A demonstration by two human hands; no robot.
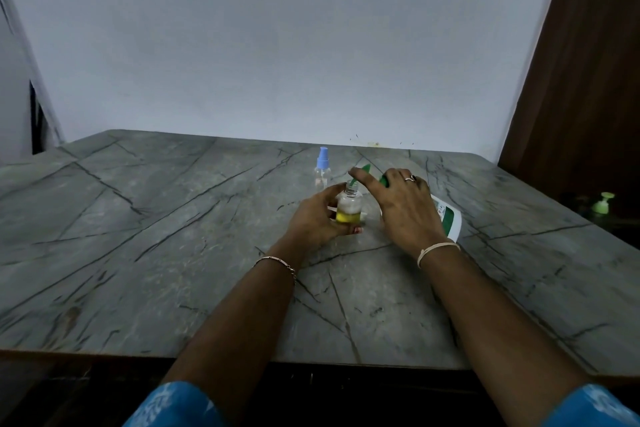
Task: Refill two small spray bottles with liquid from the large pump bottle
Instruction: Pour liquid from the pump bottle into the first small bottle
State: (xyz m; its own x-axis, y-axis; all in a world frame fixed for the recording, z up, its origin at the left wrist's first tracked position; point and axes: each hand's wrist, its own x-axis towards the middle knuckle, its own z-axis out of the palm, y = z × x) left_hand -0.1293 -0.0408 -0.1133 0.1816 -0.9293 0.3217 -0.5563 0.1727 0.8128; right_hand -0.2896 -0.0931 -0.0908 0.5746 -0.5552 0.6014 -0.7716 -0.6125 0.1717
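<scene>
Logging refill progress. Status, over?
Left hand grips uncapped small bottle, part-filled yellow. Right hand holds tilted large pump bottle, spout at its neck. Capped spray bottle behind, clear.

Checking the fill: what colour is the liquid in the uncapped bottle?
Yellow, low in the uncapped bottle; the head view shows it.

Open spray bottle (349,206): small, clear, cap off; yellow liquid low, foam above; upright.
Capped spray bottle (322,168): small, clear, blue sprayer fitted; upright on worktop (173,218), just behind.
Pump bottle (448,218): large, white, green label; tilted, green nozzle (362,172) over the open neck.
</scene>
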